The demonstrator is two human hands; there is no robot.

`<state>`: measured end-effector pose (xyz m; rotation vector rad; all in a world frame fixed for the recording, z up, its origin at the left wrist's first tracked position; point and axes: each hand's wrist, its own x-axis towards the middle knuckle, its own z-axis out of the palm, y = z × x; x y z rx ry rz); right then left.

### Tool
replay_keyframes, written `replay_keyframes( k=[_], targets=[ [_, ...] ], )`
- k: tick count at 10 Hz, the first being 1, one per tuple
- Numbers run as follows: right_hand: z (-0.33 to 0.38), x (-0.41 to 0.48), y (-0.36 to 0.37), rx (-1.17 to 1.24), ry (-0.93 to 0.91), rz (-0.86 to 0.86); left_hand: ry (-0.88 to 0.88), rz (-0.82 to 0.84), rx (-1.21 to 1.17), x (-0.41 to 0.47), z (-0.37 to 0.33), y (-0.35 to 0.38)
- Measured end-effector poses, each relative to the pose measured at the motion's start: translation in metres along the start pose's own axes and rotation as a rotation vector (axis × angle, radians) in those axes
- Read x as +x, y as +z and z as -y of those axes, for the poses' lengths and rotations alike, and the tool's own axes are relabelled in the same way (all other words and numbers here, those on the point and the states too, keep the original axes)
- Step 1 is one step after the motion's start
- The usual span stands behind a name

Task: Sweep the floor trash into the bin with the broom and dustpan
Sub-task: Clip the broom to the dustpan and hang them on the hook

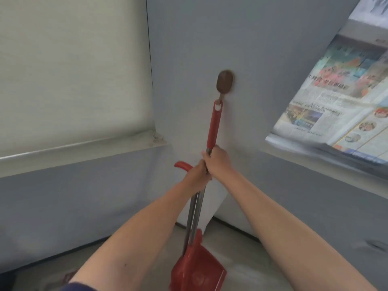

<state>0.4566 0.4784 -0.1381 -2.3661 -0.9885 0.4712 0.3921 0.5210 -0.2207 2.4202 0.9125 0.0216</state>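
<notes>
A broom with a red grip (213, 127) hangs by its end loop from a brown wall hook (224, 82) on the grey wall. Its metal shaft runs down beside a second shaft to a red dustpan (197, 267) near the floor. My right hand (218, 160) is wrapped around the broom shaft just under the red grip. My left hand (196, 175) grips the dustpan shaft right below it, with the dustpan's curved red handle end (182, 165) sticking out to the left. The broom's bristles are hidden. No trash or bin is in view.
A window with a pale blind and a grey sill (84, 148) is on the left. Newspapers (340, 97) lie on a ledge at the right. The wall corner juts out behind the dustpan; the concrete floor (252, 269) shows below.
</notes>
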Motion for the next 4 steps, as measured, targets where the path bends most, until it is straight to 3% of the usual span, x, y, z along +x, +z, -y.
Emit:
replay_keyframes(
  k=[1,4],
  targets=[
    [-0.005,0.002,0.0,0.05,-0.003,0.019,0.015,-0.027,-0.318,0.004,-0.002,-0.005],
    [-0.015,-0.011,-0.005,0.097,0.019,0.032,-0.116,-0.036,-0.65,-0.011,-0.003,-0.006]
  ],
)
